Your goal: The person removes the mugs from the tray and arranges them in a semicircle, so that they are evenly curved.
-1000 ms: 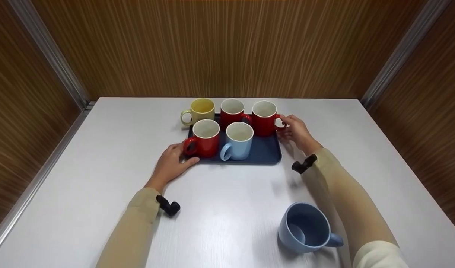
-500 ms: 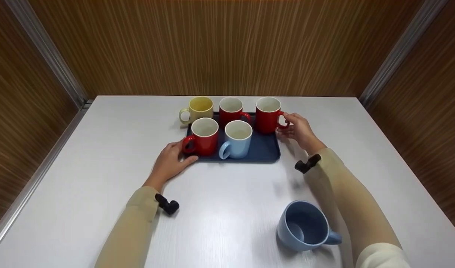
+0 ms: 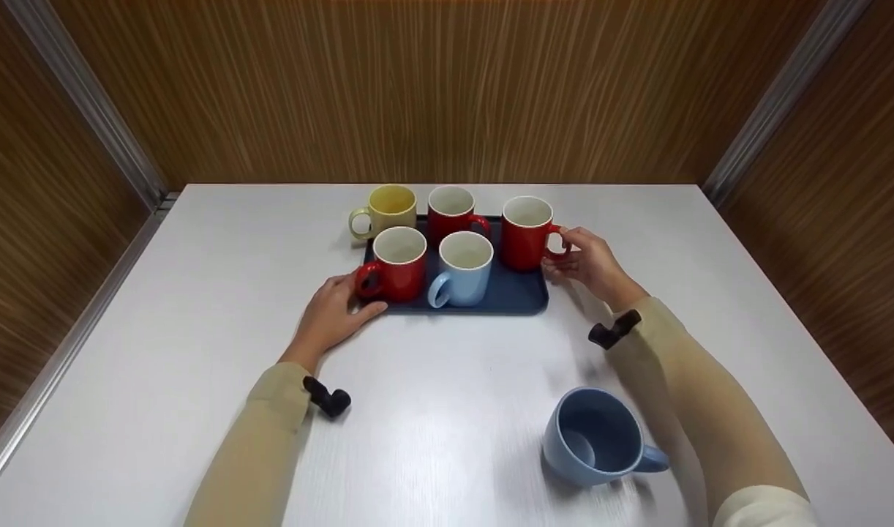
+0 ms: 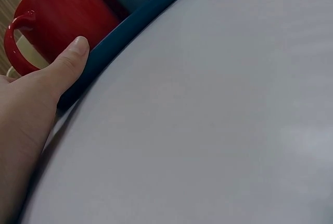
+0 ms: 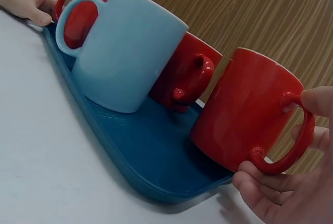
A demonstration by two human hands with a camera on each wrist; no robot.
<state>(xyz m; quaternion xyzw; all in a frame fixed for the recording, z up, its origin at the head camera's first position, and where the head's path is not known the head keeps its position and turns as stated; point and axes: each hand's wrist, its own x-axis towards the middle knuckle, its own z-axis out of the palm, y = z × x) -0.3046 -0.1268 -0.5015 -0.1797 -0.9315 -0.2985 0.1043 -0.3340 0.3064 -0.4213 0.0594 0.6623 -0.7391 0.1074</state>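
My right hand grips the handle of a red mug at the right side of a dark blue tray; in the right wrist view thumb and fingers close about that handle. The mug stands upright over the tray's right edge area; whether its base touches cannot be told. My left hand holds the tray's near left corner, its thumb over the rim and its other fingers mostly hidden. On the tray are another red mug beside this hand, a light blue mug and a red mug behind.
A yellow mug stands at the tray's far left corner, its handle pointing left past the tray. A wide grey-blue cup stands on the white table near the right forearm. Wood-grain panels enclose the table's back and sides.
The red mug in my right hand has shifted right, away from the red mug beside it, then slightly toward me. My left hand has stayed at the tray corner.
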